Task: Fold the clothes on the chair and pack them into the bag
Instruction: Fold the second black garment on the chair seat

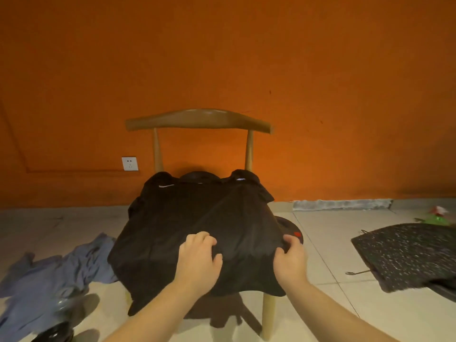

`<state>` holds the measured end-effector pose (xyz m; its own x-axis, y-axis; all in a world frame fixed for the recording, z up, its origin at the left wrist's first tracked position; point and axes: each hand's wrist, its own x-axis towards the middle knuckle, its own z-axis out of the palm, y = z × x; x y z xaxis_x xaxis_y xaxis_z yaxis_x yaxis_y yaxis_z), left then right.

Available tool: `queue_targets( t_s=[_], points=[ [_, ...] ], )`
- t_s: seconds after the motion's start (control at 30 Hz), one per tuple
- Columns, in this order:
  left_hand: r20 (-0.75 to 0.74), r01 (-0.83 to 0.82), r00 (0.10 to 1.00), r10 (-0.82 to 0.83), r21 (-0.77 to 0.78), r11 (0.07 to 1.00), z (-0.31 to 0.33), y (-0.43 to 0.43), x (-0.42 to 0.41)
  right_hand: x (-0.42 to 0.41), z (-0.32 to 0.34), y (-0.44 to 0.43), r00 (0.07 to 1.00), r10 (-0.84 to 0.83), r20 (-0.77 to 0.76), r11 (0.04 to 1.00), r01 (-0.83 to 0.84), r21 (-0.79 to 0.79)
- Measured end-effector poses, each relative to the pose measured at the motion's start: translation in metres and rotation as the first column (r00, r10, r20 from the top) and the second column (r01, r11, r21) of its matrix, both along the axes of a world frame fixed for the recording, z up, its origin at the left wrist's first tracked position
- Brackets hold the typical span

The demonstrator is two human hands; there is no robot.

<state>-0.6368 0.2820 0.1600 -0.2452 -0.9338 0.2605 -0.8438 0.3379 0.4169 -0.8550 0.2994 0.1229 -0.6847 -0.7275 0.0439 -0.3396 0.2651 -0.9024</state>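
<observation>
Both forearms reach forward over one wooden chair (199, 120) set against an orange wall. The left hand (199, 257) bunches its curled fingers into the middle of one black garment (187, 218) spread across the seat, while the right hand (291, 257) pinches the same garment's right edge. One blue-grey garment (56, 275) lies crumpled on the tiled floor at left. One dark speckled bag (407, 253) lies flat at right, well apart from the chair.

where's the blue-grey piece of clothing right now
In the head view the blue-grey garment lies crumpled on the tiled floor at the lower left, just left of the chair and the black garment draped over its seat.
</observation>
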Motion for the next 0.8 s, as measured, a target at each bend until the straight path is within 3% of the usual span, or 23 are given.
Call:
queue_targets(
  t_s=[0.2, 0.3, 0.63, 0.8],
  points=[
    [0.119, 0.094, 0.988, -0.1, 0.055, 0.994, -0.016, 0.03, -0.033, -0.019, -0.007, 0.029, 0.98, 0.021, 0.2, 0.996, -0.037, 0.081],
    [0.087, 0.099, 0.991, -0.105, 0.066, 0.993, -0.013, 0.034, -0.047, -0.027, -0.004, 0.039, 0.953, 0.097, 0.286, 0.984, -0.134, 0.114],
    [0.028, 0.16, 0.987, -0.16, 0.007, 0.987, -0.017, 0.038, -0.079, -0.056, 0.007, 0.046, 0.869, 0.261, 0.421, 0.965, -0.239, -0.106],
    [0.033, 0.335, 0.942, -0.335, -0.009, 0.942, -0.016, 0.048, -0.092, -0.065, 0.008, 0.051, 0.862, 0.316, 0.396, 0.948, -0.298, -0.107]
  ],
)
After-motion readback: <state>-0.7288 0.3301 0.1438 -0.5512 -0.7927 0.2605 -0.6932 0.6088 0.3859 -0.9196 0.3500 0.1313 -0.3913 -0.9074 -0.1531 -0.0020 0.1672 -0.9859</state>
